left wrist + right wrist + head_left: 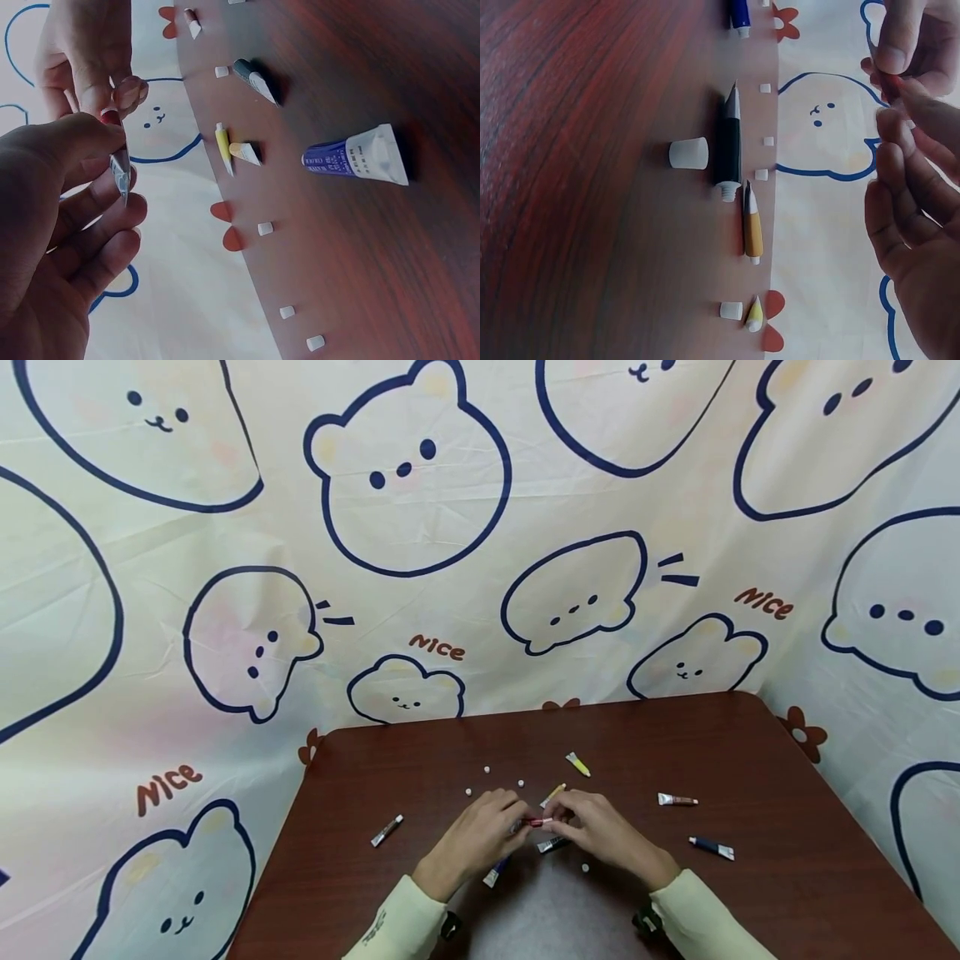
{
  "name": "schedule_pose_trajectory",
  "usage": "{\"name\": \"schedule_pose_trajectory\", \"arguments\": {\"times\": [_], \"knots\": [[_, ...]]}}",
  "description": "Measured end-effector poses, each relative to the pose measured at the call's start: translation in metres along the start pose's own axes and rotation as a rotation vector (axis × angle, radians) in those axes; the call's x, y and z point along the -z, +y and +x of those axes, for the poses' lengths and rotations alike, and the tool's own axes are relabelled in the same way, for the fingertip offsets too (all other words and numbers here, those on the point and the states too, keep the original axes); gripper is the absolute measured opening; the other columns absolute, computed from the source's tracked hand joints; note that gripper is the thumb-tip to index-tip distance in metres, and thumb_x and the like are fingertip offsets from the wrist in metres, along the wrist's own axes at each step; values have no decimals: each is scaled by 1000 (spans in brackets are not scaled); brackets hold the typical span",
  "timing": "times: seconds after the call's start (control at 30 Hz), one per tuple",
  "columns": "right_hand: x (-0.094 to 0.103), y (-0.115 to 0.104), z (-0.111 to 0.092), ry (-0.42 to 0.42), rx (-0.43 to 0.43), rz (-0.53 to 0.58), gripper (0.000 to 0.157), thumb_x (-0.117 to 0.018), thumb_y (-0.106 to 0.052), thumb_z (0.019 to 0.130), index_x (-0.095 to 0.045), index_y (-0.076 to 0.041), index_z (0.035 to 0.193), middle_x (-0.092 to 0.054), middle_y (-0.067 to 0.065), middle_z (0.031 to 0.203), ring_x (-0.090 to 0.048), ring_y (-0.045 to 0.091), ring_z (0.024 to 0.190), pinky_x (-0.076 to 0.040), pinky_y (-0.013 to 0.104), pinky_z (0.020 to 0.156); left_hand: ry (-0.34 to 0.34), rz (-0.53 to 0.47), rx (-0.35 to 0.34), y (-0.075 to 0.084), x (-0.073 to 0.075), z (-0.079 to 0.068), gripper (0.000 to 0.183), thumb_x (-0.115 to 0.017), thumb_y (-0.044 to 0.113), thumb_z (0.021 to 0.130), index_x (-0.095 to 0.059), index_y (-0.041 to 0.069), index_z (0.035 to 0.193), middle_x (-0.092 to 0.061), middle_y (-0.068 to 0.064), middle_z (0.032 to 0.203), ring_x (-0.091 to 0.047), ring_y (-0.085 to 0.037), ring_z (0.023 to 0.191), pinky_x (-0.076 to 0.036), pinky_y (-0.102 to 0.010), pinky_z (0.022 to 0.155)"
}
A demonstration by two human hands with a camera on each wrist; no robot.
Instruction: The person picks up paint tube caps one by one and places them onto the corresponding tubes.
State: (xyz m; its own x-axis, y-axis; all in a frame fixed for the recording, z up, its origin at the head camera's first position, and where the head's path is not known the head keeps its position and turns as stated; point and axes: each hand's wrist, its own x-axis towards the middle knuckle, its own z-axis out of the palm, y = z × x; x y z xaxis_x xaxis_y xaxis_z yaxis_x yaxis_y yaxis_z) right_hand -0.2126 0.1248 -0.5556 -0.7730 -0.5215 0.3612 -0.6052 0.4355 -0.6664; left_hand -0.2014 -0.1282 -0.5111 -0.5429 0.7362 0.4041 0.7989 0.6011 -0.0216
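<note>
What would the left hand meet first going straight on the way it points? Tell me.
Probably the right hand, just across the red paint tube that the left hand pinches; depth is hard to judge.

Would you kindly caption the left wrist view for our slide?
Left hand and right hand grip a red paint tube; a violet-blue paint tube and white caps lie on the table.

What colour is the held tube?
The held tube is red and silvery, clearest in the left wrist view.
</note>
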Motion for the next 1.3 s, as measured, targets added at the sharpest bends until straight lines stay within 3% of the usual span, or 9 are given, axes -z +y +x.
{"name": "schedule_pose_trajectory", "arguments": {"times": [0.2, 0.47, 0.67, 0.9, 1.1, 1.3], "knots": [[1, 0, 0, -17, -15, 0, 11, -79, -18, 101, -74, -20, 110, -74, -7, 100, -68, -2, 87, -59, 23, 72, -5, -7, 20, 1, 1, 0, 11, -82, 24, 100, -75, 20, 107, -69, 8, 100, -61, -9, 88, -55, -28, 86], [1, -1, -1, 1, -12, 15, 6, -73, -30, 106, -74, -24, 108, -72, -14, 97, -64, -5, 82, -58, 23, 71, 17, -10, 11, 2, 3, 0, 12, -83, 24, 99, -76, 19, 108, -70, 7, 101, -63, -9, 89, -56, -29, 86], [2, -2, -1, 2, -18, -8, 14, -69, -34, 108, -76, -22, 105, -70, -16, 93, -59, -5, 77, -55, 22, 67, 22, -27, 7, 3, 3, 1, 12, -82, 23, 100, -75, 20, 110, -71, 7, 103, -64, -9, 92, -57, -29, 88], [2, -3, -1, 9, -11, 33, 21, -81, -29, 101, -74, -19, 119, -70, -14, 98, -65, -3, 85, -60, 24, 74, 26, -11, 9, 2, 0, 1, 15, -82, 25, 100, -76, 20, 113, -72, 7, 106, -66, -9, 93, -57, -29, 89], [1, -2, 0, 31, 25, 22, 12, -80, -19, 101, -71, -20, 110, -71, -12, 96, -64, -3, 82, -59, 23, 70, 16, 7, 15, 1, 0, 1, 14, -82, 25, 100, -75, 20, 112, -72, 7, 106, -66, -9, 93, -57, -29, 88], [1, -1, -1, 27, 5, 27, 7, -76, -27, 105, -73, -21, 108, -73, -13, 96, -66, -4, 83, -60, 23, 71, 7, 1, 19, 2, 3, 2, 13, -81, 25, 101, -75, 20, 111, -71, 7, 104, -65, -10, 92, -57, -29, 86]]}}
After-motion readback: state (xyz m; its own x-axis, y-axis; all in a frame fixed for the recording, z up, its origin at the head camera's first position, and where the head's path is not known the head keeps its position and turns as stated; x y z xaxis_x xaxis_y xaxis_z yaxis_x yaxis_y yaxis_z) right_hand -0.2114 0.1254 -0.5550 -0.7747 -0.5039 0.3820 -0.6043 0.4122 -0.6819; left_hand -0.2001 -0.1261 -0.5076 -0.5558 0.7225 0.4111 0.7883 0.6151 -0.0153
